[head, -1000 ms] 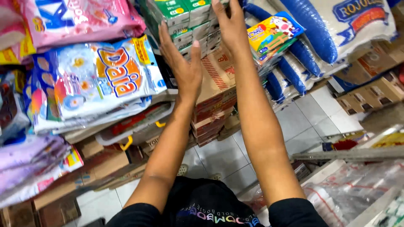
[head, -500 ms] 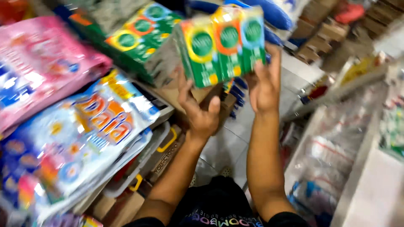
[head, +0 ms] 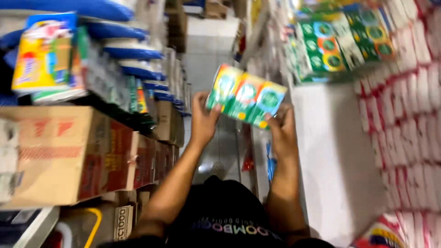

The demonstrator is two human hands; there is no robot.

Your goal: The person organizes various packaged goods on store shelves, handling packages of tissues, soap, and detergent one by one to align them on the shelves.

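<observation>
Both my hands hold one wrapped pack of green and yellow cartons [head: 245,95] in front of me, tilted down to the right. My left hand [head: 202,118] grips its left end from below. My right hand [head: 281,131] grips its right end. A stack of similar green cartons [head: 340,43] sits on the shelf at upper right, above and beyond the pack. The picture is blurred by motion.
Brown cardboard boxes [head: 69,154] are stacked along the left, with blue-and-white sacks [head: 133,53] and a yellow packet [head: 41,59] above them. A white shelf side [head: 330,156] and red-and-white packets [head: 409,92] stand on the right. A narrow tiled aisle [head: 209,55] runs between.
The view has swung from the left-hand stacks to the aisle and the right-hand shelf. The pack, held in both hands, has come away from the left pile and now tilts toward the right.
</observation>
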